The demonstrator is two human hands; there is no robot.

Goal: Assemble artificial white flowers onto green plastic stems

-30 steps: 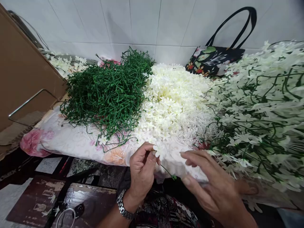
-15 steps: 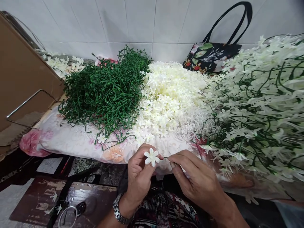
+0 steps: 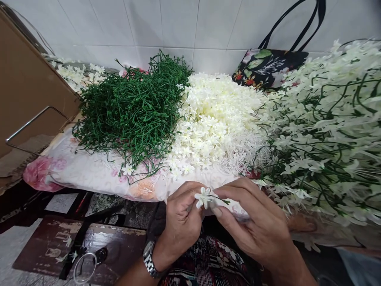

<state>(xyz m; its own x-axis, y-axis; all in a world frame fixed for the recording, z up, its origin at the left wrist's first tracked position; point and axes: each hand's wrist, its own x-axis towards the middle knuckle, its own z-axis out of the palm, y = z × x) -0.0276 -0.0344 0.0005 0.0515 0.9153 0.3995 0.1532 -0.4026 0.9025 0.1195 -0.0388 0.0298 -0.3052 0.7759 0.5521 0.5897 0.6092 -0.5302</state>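
A small white artificial flower [image 3: 203, 197] is pinched in my left hand [image 3: 183, 214], between thumb and fingers, with its petals facing left. Thin white stamens and a short green stem [image 3: 224, 201] point from it toward my right hand [image 3: 253, 214]. The thumb and index finger of that hand are apart, curved around the stem, with the fingertips close beside the flower. Whether a fingertip touches the stamens I cannot tell. Beyond my hands lie a heap of loose white flower heads [image 3: 205, 119] and a pile of white stamens [image 3: 250, 153].
A tangled heap of green stems [image 3: 133, 111] is at left on the floral cloth [image 3: 98, 178]. Assembled white flowers [image 3: 333, 139] are piled at right. A floral bag [image 3: 264, 69] leans on the wall. A cardboard box [image 3: 32, 83] stands left; a brown board [image 3: 116, 250] lies below.
The flower has turned from facing me to facing left and moved slightly right. My right thumb and index finger have spread apart, and my hands are closer together.
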